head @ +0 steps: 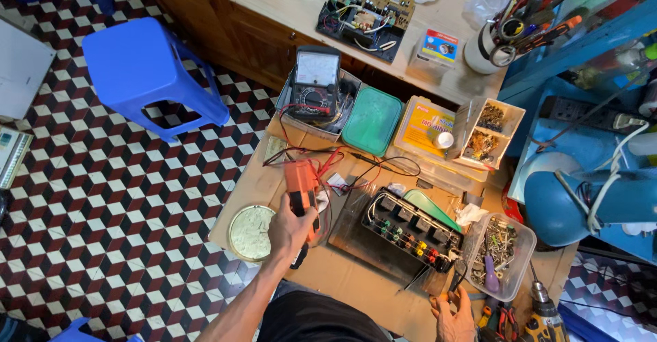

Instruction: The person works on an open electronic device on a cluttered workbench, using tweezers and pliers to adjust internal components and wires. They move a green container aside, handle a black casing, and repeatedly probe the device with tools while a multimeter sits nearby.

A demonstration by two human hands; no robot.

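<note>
While I look down from the head camera, my left hand [291, 229] is wrapped around an orange handheld meter [302, 190], lifted just above the cardboard-covered bench [342, 273], its red and black leads [328, 160] trailing toward the top of the bench. My right hand [455, 311] sits at the bench's near edge, fingers closed on a small dark tool [457, 277] whose tip is near the black circuit board [410, 229] with its row of relays. A clear tub of screws [499, 249] stands just right of that board. An analog multimeter [315, 85] rests in a tray farther back, beside a green lid [371, 119]. A blue stool [147, 75] stands on the tiled floor.
</note>
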